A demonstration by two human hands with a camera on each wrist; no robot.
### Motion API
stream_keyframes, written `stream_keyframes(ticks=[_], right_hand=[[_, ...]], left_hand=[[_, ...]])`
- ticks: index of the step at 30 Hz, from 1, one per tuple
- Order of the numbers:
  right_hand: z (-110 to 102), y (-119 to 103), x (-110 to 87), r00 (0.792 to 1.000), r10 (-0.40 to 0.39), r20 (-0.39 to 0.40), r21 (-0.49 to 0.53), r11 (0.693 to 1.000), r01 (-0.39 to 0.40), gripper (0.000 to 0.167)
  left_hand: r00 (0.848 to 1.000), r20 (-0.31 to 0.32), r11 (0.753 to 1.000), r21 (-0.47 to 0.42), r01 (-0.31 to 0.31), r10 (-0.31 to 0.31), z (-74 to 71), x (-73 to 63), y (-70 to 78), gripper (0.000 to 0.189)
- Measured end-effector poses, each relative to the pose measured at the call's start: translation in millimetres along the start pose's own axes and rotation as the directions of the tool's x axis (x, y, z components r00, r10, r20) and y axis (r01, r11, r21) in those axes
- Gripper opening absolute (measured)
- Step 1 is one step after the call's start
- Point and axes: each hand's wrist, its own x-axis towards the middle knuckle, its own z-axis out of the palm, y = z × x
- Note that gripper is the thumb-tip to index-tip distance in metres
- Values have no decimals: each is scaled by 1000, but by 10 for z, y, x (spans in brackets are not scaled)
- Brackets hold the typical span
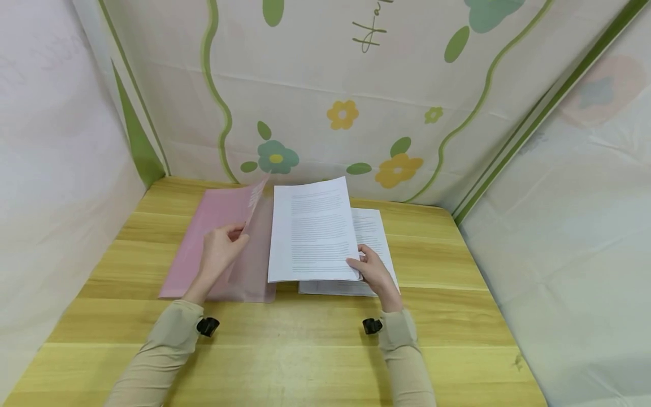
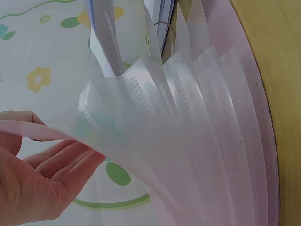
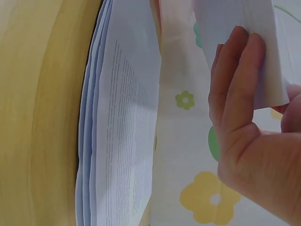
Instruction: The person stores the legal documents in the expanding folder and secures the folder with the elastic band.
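Note:
A pink file folder (image 1: pixel 190 249) with clear plastic pockets (image 2: pixel 188 108) lies spread on the left of the table. Its raised pink cover is pinched between thumb and fingers of my left hand (image 1: pixel 218 251), and the pockets fan out in the left wrist view. My right hand (image 1: pixel 373 271) grips the lower right corner of a batch of printed sheets (image 1: pixel 315 232), thumb on the front and fingers behind. Those sheets are held above the table, their left edge beside the folder. Under them, to the right, lies another stack of printed paper (image 1: pixel 373 232).
The wooden table (image 1: pixel 290 350) stands against a patterned cloth backdrop (image 1: pixel 305 73), with cloth walls at left and right. A black wrist camera (image 1: pixel 207 326) sits at the left cuff and another black camera (image 1: pixel 372 325) at the right.

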Motion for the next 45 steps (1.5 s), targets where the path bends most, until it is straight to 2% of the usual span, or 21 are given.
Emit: stream_keyframes(ticks=[13, 22, 29, 35, 45], right_hand=[[136, -7, 85, 1000, 8, 20, -23, 1000, -8, 37], [231, 41, 109, 993, -74, 88, 11, 997, 73, 26], [320, 11, 151, 997, -6, 77, -20, 1000, 8, 33], [363, 3, 160, 997, 9, 79, -51, 999, -5, 31], [447, -11, 188, 997, 16, 82, 9, 1000, -16, 33]], left_hand=[[1000, 2, 1000, -16, -1, 1, -10, 19, 11, 40], [1000, -7, 1000, -21, -13, 13, -3, -10, 7, 39], [1000, 3, 1000, -17, 20, -20, 0, -13, 24, 40], [999, 12, 999, -7, 38, -38, 19, 2, 27, 41], [1000, -11, 1000, -4, 22, -22, 17, -10, 24, 40]])
